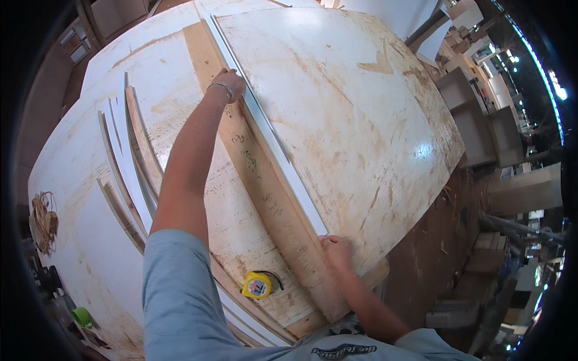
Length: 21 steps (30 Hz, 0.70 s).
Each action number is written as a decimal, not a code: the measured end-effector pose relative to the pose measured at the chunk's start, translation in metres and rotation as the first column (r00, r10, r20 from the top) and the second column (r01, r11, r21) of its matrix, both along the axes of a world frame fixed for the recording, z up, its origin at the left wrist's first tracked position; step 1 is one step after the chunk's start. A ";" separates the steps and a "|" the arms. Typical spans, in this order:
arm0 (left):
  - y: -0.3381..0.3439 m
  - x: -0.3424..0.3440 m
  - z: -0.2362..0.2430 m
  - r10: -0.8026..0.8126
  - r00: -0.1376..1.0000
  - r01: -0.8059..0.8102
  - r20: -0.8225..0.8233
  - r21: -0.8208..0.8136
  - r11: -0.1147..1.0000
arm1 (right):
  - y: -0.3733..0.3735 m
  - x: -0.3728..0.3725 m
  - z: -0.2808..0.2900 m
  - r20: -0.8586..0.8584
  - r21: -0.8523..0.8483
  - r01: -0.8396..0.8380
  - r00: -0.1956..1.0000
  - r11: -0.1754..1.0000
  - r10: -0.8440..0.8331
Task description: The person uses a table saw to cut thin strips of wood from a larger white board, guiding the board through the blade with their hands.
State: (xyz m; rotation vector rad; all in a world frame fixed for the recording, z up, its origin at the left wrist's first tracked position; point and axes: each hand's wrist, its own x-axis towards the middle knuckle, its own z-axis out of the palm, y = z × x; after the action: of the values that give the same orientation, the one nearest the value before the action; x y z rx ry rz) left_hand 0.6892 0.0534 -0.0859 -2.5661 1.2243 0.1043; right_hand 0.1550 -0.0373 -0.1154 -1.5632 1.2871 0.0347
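Here we see a long, narrow white strip [265, 129] lying flat along a bare wooden plank [265, 192], both running diagonally from the top centre of the frame down to the lower centre. The strip is thin, smooth and glossy, with straight parallel edges; the plank beneath it is wider, matte and pale brown, with faint pencil marks on its face. Both rest on a broad white work surface [373, 108], glossy but heavily scuffed and stained with tan smears. Our left hand [229, 83], arm fully extended toward the upper centre, presses palm-down on the plank at the strip's left edge; we cannot tell whether its fingers curl over the strip. A thin bracelet circles that wrist. Our right hand [336, 248], at lower centre, rests at the strip's near end, fingers folded down onto it rather than clamped around it. Just left of the plank, near the bottom of the frame, a yellow tape measure [257, 285] with a black hook sits on the surface. At centre left, several thin curved offcuts [123, 162], white and bare wood, lie side by side. A coil of tan cord [44, 221] sits at the far left edge. Stacked wooden boxes [481, 120] stand at the right.
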 end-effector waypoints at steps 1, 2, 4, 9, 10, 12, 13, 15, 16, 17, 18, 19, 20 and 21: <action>0.006 0.007 -0.006 -0.049 0.999 0.050 0.014 -0.042 0.998 | -0.001 -0.002 -0.005 0.021 0.088 0.051 0.998 0.995 -0.054; 0.001 0.008 -0.008 -0.036 0.999 0.035 -0.021 -0.027 0.999 | -0.002 -0.002 -0.001 0.006 0.213 0.128 0.991 0.969 -0.132; -0.007 0.007 0.006 -0.006 0.996 0.007 -0.089 0.010 1.000 | -0.004 0.000 0.017 -0.050 0.444 0.273 0.959 0.853 -0.281; -0.007 0.021 -0.001 0.038 0.994 -0.039 -0.098 -0.016 0.999 | 0.002 0.020 0.029 0.016 0.406 0.169 0.981 0.898 -0.192; -0.004 0.023 -0.003 0.040 0.996 -0.045 -0.082 -0.052 0.998 | 0.004 0.027 0.032 0.034 0.382 0.146 0.985 0.912 -0.172; -0.002 0.030 -0.008 0.043 0.998 -0.049 -0.045 -0.134 0.990 | 0.009 0.035 0.028 0.046 0.349 0.148 0.984 0.925 -0.175; -0.004 0.033 -0.010 0.061 0.997 -0.068 -0.057 -0.124 0.990 | 0.010 0.039 0.027 0.053 0.332 0.149 0.983 0.931 -0.176; -0.008 0.040 -0.007 0.099 0.992 -0.106 -0.075 -0.097 0.990 | 0.012 0.050 0.028 0.065 0.308 0.122 0.987 0.944 -0.149; -0.009 0.041 -0.008 0.102 0.992 -0.110 -0.072 -0.107 0.988 | 0.012 0.054 0.028 0.072 0.295 0.108 0.988 0.949 -0.135; -0.006 0.046 -0.010 0.108 0.992 -0.115 -0.065 -0.117 0.987 | 0.013 0.059 0.027 0.070 0.276 0.091 0.991 0.957 -0.114; -0.004 0.050 -0.012 0.113 0.992 -0.120 -0.058 -0.127 0.985 | 0.014 0.063 0.025 0.068 0.256 0.073 0.993 0.964 -0.093; -0.004 0.053 -0.015 0.122 0.991 -0.127 -0.046 -0.125 0.984 | 0.014 0.067 0.024 0.065 0.236 0.055 0.995 0.970 -0.072; -0.004 0.054 -0.015 0.129 0.991 -0.132 -0.033 -0.125 0.983 | 0.015 0.073 0.025 0.071 0.231 0.041 0.996 0.972 -0.059; -0.005 0.056 -0.015 0.136 0.990 -0.138 -0.020 -0.125 0.982 | 0.016 0.078 0.025 0.078 0.226 0.025 0.996 0.974 -0.044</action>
State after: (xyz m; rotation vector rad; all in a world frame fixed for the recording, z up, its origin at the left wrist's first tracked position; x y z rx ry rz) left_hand 0.7449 0.0480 -0.1011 -2.7622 1.0892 0.0722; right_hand 0.2329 -0.0211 -0.0899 -1.3353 1.2019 0.0901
